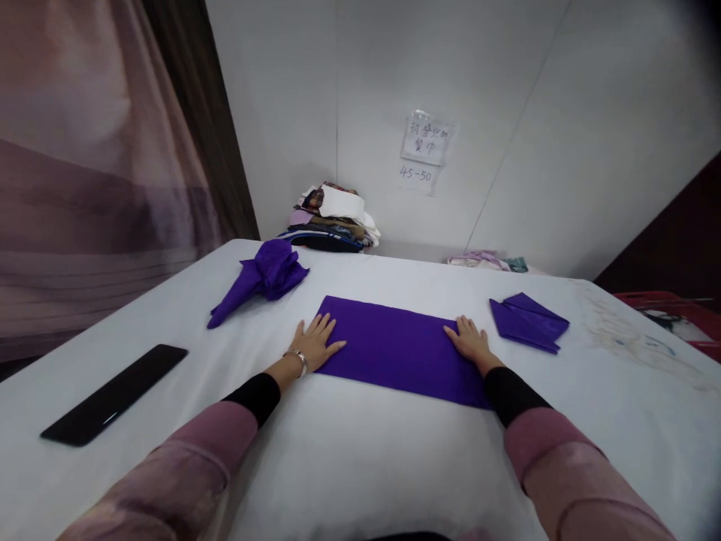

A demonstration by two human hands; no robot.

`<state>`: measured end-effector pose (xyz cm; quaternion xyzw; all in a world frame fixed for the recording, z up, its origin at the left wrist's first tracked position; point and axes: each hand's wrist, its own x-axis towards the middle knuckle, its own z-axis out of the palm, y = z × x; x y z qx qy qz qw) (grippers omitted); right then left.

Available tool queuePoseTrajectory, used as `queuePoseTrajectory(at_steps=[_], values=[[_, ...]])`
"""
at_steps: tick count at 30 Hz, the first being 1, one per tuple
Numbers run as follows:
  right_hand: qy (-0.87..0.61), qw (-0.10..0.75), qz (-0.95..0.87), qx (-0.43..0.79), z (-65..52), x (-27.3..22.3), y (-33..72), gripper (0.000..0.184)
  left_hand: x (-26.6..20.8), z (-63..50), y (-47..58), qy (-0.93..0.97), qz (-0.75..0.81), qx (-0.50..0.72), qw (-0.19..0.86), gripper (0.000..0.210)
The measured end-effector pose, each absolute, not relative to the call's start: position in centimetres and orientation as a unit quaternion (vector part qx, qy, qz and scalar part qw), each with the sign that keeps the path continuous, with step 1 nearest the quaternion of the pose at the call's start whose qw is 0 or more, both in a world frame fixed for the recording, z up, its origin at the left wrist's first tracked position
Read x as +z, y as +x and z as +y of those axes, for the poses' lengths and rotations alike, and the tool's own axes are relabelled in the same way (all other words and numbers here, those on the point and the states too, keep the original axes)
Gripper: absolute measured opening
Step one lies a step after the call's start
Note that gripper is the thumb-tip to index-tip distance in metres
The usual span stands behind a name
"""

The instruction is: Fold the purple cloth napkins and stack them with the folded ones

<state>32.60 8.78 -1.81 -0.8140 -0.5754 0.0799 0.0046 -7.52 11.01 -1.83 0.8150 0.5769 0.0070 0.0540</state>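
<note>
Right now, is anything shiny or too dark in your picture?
In the head view, a small white glint shows on the flat black slab; also in the head view, the flat purple cloth has no bright glare, and the picture's upper right corner darkens nearly to black.

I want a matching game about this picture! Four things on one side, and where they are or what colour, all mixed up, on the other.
1. flat cloth
2. bracelet
3. black slab
4. sign

A. on the wall
B. under the left hand and right hand
C. near the table's left edge
D. silver

Pairs: 1-B, 2-D, 3-C, 4-A
</note>
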Motion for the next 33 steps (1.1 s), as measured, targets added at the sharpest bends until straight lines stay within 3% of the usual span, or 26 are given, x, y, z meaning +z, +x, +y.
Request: queuePoseTrajectory(at_steps=[4, 9, 13, 19, 26, 33], values=[[-0.806, 0.036, -0.588, 0.063, 8.8, 0.1, 26.9, 0.076, -1.9, 11.3, -7.6, 0.819, 0.572, 0.006, 0.046, 0.077], [-0.644, 0.139, -0.745, 0.102, 8.0, 0.1, 12.1, 0.079, -1.7, 11.7, -7.5, 0.818, 0.574, -0.022, 0.032, 0.07], [-0.587, 0.159, -0.784, 0.126, 7.1, -1.0, 6.5, 0.077, -1.8, 11.9, -7.5, 0.822, 0.567, -0.045, 0.02, 0.064], [-0.632, 0.132, -0.759, 0.091, 4.3, -1.5, 14.8, 0.082, -2.1, 12.1, -7.5, 0.821, 0.57, -0.029, 0.019, 0.071], [-0.77, 0.042, -0.635, 0.053, -1.2, -2.7, 28.7, 0.08, -2.0, 12.0, -7.5, 0.818, 0.574, -0.026, 0.019, 0.072], [-0.781, 0.02, -0.624, 0.024, -1.9, -3.6, 30.2, 0.077, -1.9, 11.6, -7.6, 0.814, 0.58, -0.017, 0.024, 0.071]])
